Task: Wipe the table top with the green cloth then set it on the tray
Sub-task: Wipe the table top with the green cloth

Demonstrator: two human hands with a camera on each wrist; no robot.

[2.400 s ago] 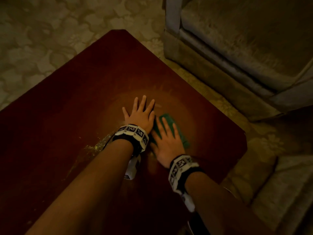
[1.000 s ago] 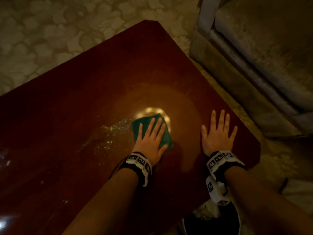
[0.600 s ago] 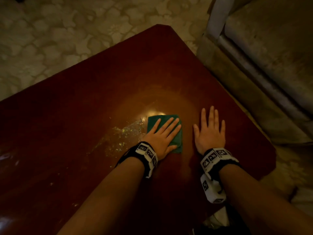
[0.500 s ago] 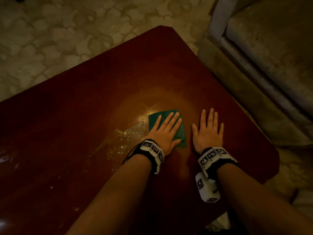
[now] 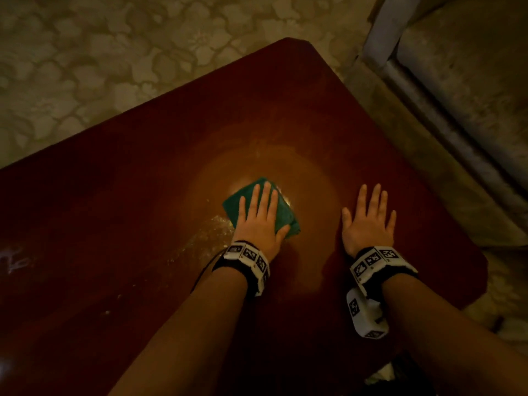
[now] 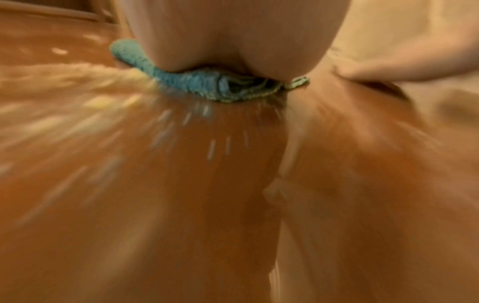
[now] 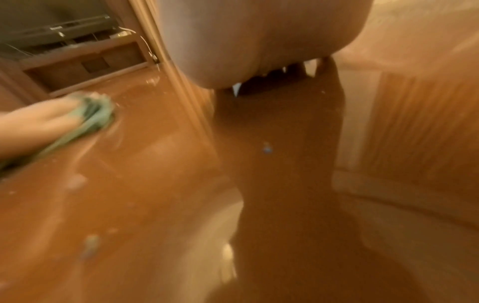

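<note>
A folded green cloth (image 5: pixel 232 207) lies on the dark red table top (image 5: pixel 143 224) under my left hand (image 5: pixel 261 212). That hand presses on it with straight fingers, the thumb lying along its near right edge. The left wrist view shows the cloth (image 6: pixel 191 82) squashed under my palm, with motion blur all round. My right hand (image 5: pixel 370 218) lies flat on the bare table to the right of the cloth, fingers spread, holding nothing. In the right wrist view the cloth (image 7: pixel 98 114) is at the far left under my left hand's fingers (image 7: pixel 46 116). No tray is in view.
A streak of pale crumbs or droplets (image 5: pixel 208 238) runs down and left from the cloth. A sofa (image 5: pixel 457 110) stands close to the table's right edge. Patterned carpet (image 5: pixel 100 67) surrounds the table. The table's near right corner (image 5: pixel 480 270) is just past my right wrist.
2.4 s ago my right hand pressed the cloth; since then my left hand has it. In the last half second the left hand slid it leftward, away from the right hand.
</note>
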